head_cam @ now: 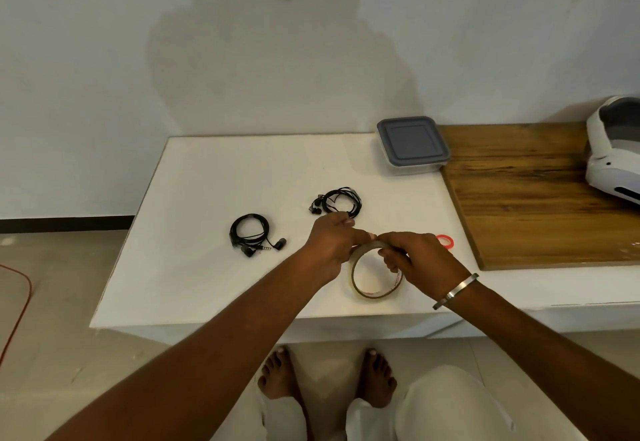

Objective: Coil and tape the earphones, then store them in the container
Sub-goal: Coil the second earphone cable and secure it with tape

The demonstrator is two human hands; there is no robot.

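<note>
Two coiled black earphones lie on the white table (207, 198): one coil (250, 233) left of centre, another coil (337, 201) farther back, just beyond my hands. I hold a roll of clear tape (369, 288) upright above the table's front. My right hand (420, 257) grips the roll's top edge. My left hand (330, 245) pinches at the tape on the roll's top left. A clear container with a grey lid (412, 144), closed, stands at the table's back right corner.
A red ring (446, 242) lies just right of my right hand. A wooden board (526, 198) covers the surface to the right, with a white device (613, 153) at its far end. My bare feet are below the table's front edge.
</note>
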